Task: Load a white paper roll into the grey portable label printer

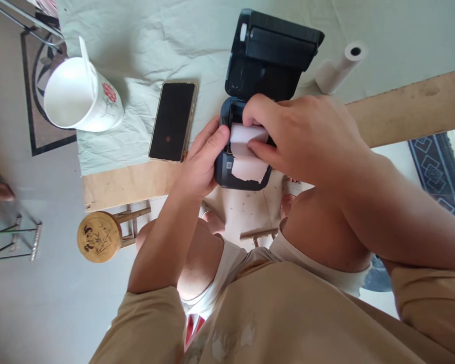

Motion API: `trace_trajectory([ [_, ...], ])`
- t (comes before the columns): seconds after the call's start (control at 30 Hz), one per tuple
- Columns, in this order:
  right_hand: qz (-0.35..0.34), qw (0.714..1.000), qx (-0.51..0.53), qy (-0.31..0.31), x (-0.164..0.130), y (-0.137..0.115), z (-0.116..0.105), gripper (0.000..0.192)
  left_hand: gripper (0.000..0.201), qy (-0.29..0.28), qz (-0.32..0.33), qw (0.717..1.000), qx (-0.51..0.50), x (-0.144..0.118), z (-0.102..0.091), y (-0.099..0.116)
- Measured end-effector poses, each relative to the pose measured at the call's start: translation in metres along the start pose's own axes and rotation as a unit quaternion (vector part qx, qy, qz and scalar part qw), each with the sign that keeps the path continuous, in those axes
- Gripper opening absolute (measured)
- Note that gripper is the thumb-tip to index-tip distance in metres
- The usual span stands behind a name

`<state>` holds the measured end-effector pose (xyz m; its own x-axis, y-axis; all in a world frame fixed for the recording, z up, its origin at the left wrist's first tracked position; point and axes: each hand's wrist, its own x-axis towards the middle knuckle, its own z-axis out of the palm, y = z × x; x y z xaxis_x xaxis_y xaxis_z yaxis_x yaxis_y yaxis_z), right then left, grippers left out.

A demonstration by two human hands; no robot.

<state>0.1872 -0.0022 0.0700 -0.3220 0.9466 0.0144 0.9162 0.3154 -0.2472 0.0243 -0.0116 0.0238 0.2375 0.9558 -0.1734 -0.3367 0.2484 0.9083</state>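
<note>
Setting: most likely a room in a home; a small shop cannot be ruled out. Evidence for home: a pale wooden worktop (pixel 409 107), partly draped with a creased, pale green cloth (pixel 144 30); near it, a round yellow-brown wooden stool (pixel 99 237) with a panda-and-bamboo picture on its seat. Floor (pixel 68 308) pale and smooth, with a dark blue diamond-patterned band (pixel 434 172) at right and a dark-bordered brown motif (pixel 53 144) at left. Domestic-looking ware: a white tub (pixel 111 101) printed with a red flower. Evidence for shop: a black plastic hinged-lid device (pixel 267 83) holding white paper, near a white cylindrical paper roll (pixel 337 73).
</note>
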Motion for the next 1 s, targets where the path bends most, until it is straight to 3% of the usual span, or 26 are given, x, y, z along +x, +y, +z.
trace_trajectory([
  [0.1,-0.034,0.994,0.101,0.038,-0.005,0.008,-0.001,0.038,0.025,-0.006,0.003,1.000,-0.005,0.000,-0.001,0.000],
  [0.17,-0.070,0.969,0.233,0.046,-0.011,0.016,-0.003,0.042,0.025,-0.008,0.002,1.000,-0.008,0.000,-0.002,0.001],
  [0.23,-0.077,0.913,0.399,0.042,-0.014,0.026,-0.006,0.045,0.024,-0.008,0.000,1.000,-0.014,0.000,-0.002,0.002],
  [0.3,-0.041,0.841,0.533,0.081,-0.011,0.037,-0.006,0.040,0.024,-0.009,-0.001,1.000,-0.022,0.000,-0.002,0.002],
  [0.37,0.015,0.789,0.598,0.144,-0.004,0.048,-0.003,0.032,0.024,-0.009,-0.004,1.000,-0.028,0.000,-0.002,0.002],
  [0.4,0.038,0.775,0.609,0.166,0.000,0.053,0.000,0.028,0.024,-0.009,-0.006,1.000,-0.029,0.001,-0.003,0.001],
  [0.5,0.030,0.781,0.595,0.188,0.005,0.065,0.012,0.029,0.024,-0.009,-0.007,1.000,-0.025,0.001,-0.004,0.000],
  [0.57,0.007,0.826,0.523,0.210,0.003,0.069,0.019,0.028,0.023,-0.013,-0.003,1.000,-0.025,0.002,-0.004,-0.001],
  [0.63,-0.003,0.890,0.398,0.223,0.000,0.072,0.024,0.026,0.023,-0.013,-0.002,1.000,-0.028,0.003,-0.004,-0.001],
  [0.7,-0.009,0.939,0.278,0.203,-0.001,0.074,0.029,0.026,0.023,-0.004,-0.007,0.999,-0.032,0.003,-0.004,-0.001],
  [0.77,-0.001,0.965,0.211,0.154,0.000,0.076,0.034,0.031,0.025,0.008,-0.013,0.999,-0.036,0.003,-0.003,0.000],
  [0.83,0.024,0.980,0.168,0.108,0.002,0.077,0.037,0.041,0.024,0.009,-0.012,0.999,-0.037,0.003,-0.003,0.000],
  [0.9,0.030,0.981,0.166,0.100,0.000,0.079,0.038,0.055,0.022,0.002,-0.007,0.999,-0.033,0.002,-0.002,0.000],
  [1.0,-0.042,0.945,0.254,0.200,-0.008,0.087,0.030,0.060,0.024,-0.005,-0.002,1.000,-0.028,0.001,-0.002,0.000],
])
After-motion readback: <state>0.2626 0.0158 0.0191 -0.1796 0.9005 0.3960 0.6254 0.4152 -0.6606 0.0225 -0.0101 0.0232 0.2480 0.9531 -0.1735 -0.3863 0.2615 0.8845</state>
